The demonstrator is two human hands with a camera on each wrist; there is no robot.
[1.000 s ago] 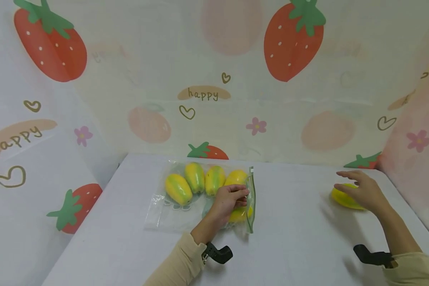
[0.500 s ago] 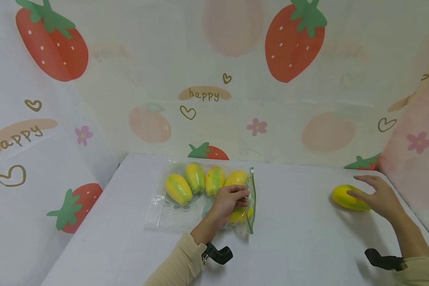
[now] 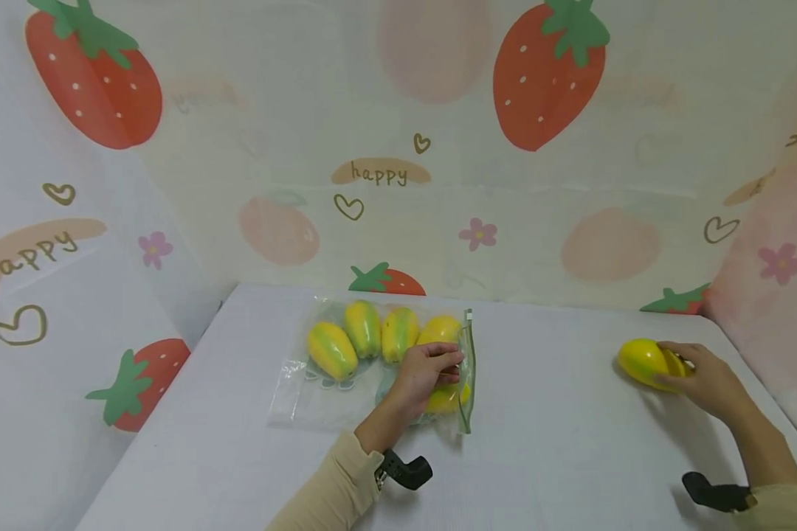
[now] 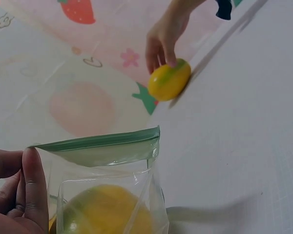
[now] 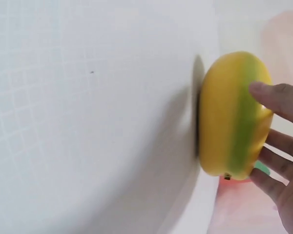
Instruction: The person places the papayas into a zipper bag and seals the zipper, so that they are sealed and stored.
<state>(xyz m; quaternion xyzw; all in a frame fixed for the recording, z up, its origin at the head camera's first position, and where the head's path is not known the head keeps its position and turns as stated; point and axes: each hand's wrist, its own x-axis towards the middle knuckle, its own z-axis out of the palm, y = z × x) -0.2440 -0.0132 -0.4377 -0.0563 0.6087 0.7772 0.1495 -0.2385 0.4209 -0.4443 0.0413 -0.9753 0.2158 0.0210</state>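
Note:
A clear zip bag (image 3: 292, 402) with a green zip edge (image 4: 102, 141) lies on the table, holding several yellow-green papayas (image 3: 332, 350). My left hand (image 3: 412, 380) pinches the bag near its mouth, between thumb and fingers, and partly covers a papaya inside. At the right, a loose papaya (image 3: 640, 361) lies on its side on the table. My right hand (image 3: 711, 380) grips its right end from above. In the right wrist view the thumb presses one side of the papaya (image 5: 224, 117), with the other fingers on the opposite side.
The white table (image 3: 538, 428) stretches between the bag and the loose papaya. Behind it hangs a cloth wall (image 3: 531, 243) printed with strawberries, and more printed cloth (image 3: 770, 332) stands along the right edge. Each wrist carries a black mount (image 3: 405, 472).
My right hand has shifted right, come down over the loose papaya and taken hold of its right end. The left hand and bag have stayed in place.

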